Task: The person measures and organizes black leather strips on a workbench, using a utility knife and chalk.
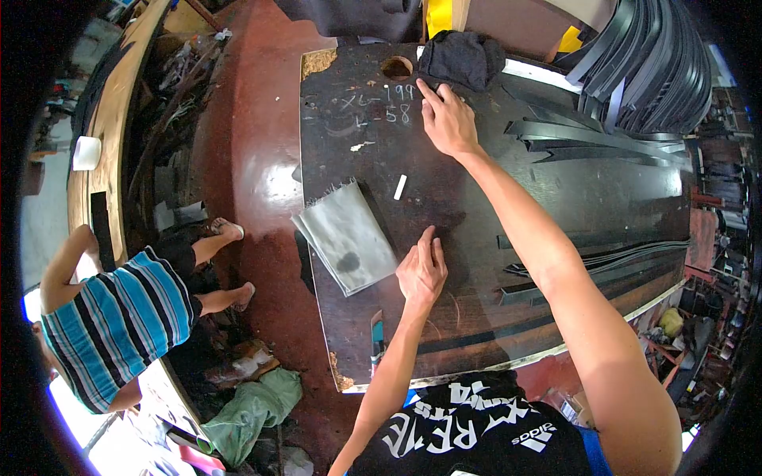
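My right hand (450,119) reaches far across the dark tabletop (468,198), index finger stretched out beside chalk-written figures (398,103). Its other fingers look partly bent, and nothing shows in them. My left hand (422,271) rests nearer me with fingers extended, just right of a folded grey cloth (349,238) that has a frayed edge and a dark round spot. No object is visible in the left hand. Between the two hands lies a short white chalk stick (400,187). A black cloth bundle (460,60) sits just beyond my right fingertips.
Black strips (587,143) lie on the table's right, below a big hanging bundle of strips (651,71). A teal-handled cutter (377,337) lies by the near left edge. A round hole (397,68) pierces the far end. Another person in a striped shirt (119,321) stands at the left bench.
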Tool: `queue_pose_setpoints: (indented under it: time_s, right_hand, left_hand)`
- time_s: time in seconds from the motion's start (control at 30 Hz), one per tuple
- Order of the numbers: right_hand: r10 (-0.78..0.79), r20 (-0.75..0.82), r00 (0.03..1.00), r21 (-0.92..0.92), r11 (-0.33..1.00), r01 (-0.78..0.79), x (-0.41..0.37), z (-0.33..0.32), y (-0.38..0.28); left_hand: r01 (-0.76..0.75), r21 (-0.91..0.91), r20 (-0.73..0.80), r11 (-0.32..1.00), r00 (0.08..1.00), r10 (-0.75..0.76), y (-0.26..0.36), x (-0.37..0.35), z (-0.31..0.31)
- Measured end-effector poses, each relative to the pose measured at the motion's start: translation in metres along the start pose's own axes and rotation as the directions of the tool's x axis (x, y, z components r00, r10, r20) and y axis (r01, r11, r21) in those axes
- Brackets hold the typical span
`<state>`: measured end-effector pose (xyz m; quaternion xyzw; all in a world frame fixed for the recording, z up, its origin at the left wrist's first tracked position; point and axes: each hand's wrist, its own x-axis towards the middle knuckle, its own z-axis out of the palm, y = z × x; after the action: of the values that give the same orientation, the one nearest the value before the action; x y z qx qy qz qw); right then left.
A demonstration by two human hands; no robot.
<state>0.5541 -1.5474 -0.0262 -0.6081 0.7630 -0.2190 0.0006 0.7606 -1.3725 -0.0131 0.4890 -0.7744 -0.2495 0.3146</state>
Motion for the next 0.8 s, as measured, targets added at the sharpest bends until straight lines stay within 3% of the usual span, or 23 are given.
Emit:
queue_pose_setpoints:
  time_s: [0.8]
  right_hand:
    - [-0.009,0.009,1.0,-0.004,1.0,0.009,-0.0005,-0.0035,-0.0019]
  left_hand:
    - [-0.01,0.011,-0.01,1.0,1.0,0.011,-0.0011,-0.0012,0.002]
